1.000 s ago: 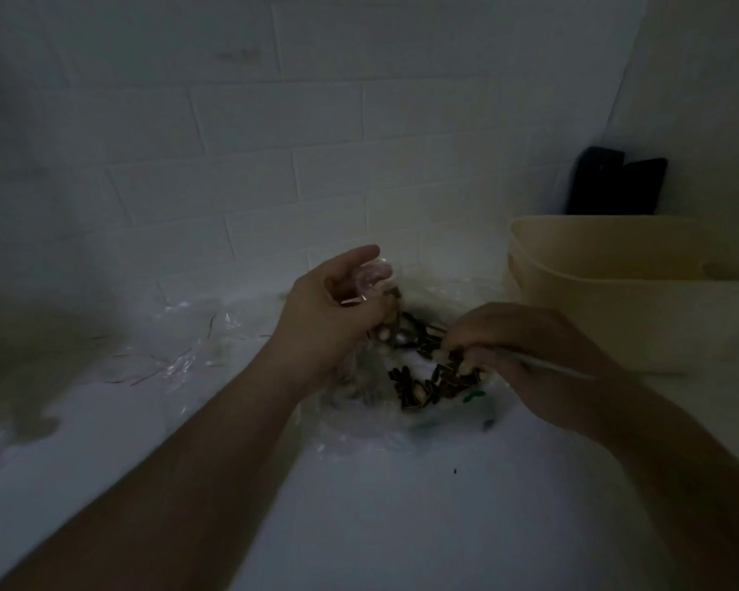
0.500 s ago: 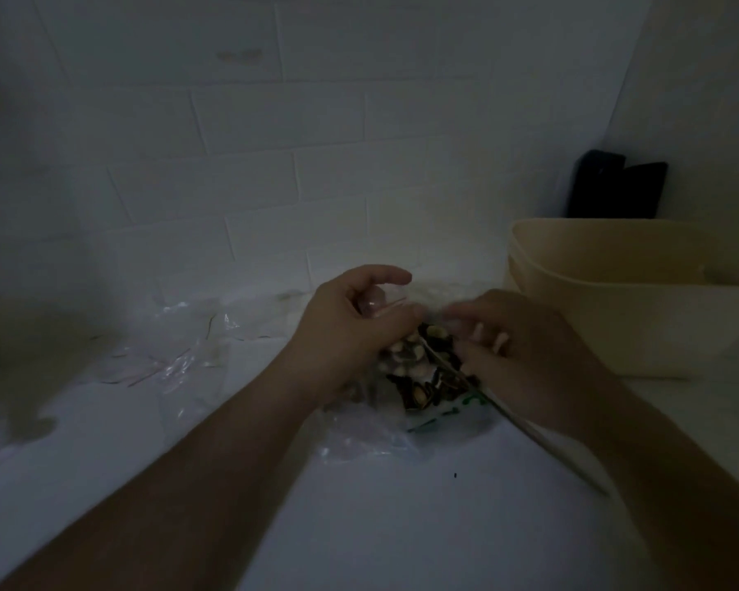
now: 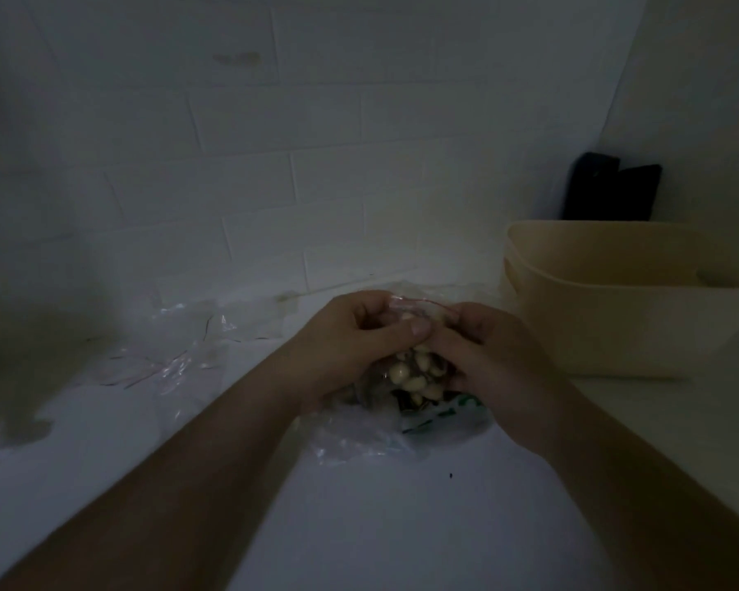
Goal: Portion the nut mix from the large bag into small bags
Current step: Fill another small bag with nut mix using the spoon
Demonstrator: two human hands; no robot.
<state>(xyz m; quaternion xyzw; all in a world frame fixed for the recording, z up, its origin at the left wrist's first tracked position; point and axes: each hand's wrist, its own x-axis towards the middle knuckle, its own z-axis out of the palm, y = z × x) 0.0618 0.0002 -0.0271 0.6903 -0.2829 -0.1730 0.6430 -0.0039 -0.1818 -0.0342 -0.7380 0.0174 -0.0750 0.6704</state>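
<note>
Setting: dim white counter [image 3: 380, 526] against a tiled wall.
Far left: loose clear plastic bags [image 3: 176, 351], seemingly unfilled.
Left hand [image 3: 350, 347]: fingers curled, pinching the small bag's top.
Small bag [image 3: 414, 368]: held between both hands, nuts inside, red-lined mouth uppermost.
Right hand [image 3: 483, 360]: pinching the same top edge.
Large bag [image 3: 440, 415]: lies under the hands, green print showing.
Right: beige bin [image 3: 615, 300], near.
Progress: one portion filled, likely being sealed; more bags left.
Room: open counter in front.
</note>
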